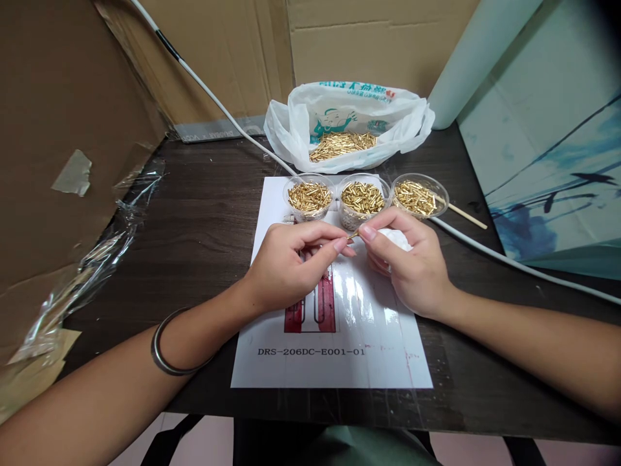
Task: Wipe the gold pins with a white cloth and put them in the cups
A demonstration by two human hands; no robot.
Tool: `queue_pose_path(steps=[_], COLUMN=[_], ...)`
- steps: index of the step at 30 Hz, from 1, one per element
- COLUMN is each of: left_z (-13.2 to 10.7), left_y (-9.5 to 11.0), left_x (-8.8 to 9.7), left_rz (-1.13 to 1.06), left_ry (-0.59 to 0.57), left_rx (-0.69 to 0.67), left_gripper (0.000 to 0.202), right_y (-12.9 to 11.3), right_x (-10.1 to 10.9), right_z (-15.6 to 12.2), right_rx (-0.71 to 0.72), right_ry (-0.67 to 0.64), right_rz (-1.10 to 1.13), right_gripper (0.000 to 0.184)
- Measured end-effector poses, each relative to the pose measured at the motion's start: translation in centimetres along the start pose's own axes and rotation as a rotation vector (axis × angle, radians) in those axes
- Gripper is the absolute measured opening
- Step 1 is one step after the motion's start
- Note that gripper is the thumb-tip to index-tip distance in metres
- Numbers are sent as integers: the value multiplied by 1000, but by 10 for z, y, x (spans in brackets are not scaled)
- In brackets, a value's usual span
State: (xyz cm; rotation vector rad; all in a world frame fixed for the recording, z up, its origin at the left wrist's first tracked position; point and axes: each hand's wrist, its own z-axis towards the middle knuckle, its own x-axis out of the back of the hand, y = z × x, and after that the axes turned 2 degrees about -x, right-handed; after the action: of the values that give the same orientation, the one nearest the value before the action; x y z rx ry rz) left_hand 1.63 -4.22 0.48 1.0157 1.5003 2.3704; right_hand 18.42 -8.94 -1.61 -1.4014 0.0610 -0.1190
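Thumb and fingers of my left hand (301,259) pinch one end of a small brass pin (354,235). The fingertips of my right hand (412,259) close on its other end, and a crumpled white tissue (394,239) is tucked in that palm. Just beyond my fingers stand three clear plastic cups filled with short brass pins: a left cup (310,216), a middle cup (345,216) and a right cup (442,206). Under my hands lies a glossy white sheet (388,362) with a printed drawing, red smears and the text "DRS-206DC-E001-01".
A white plastic bag (286,139) holding many more brass pins sits behind the cups. One thin wooden stick (468,216) pokes out by the right cup. A white cable (218,100) crosses the dark table (204,194). Cardboard walls (233,58) enclose the left and back.
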Motion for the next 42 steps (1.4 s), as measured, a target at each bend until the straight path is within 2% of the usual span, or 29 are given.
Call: queue_pose_path(steps=[9,14,19,26,42], left_z=[-3,-3,-2,-2,-1], left_y=[-1,-5,-4,-2,-4], left_x=[0,-2,-3,-3,-4], left_rz=[211,277,228,139,140], left_ry=[68,163,201,224,247], left_rx=[-135,-189,-129,-44,-80], left_gripper=[15,13,14,16,10], right_y=[-3,-4,-6,-5,-7], right_x=[-1,-2,-3,-2,-2], right_z=[-1,1,0,-1,-1], right_rx=[32,54,45,23,-16], right_ry=[-25,-3,58,35,-7], right_rz=[-88,-144,-173,-173,-157], right_gripper=[12,11,13,16,18])
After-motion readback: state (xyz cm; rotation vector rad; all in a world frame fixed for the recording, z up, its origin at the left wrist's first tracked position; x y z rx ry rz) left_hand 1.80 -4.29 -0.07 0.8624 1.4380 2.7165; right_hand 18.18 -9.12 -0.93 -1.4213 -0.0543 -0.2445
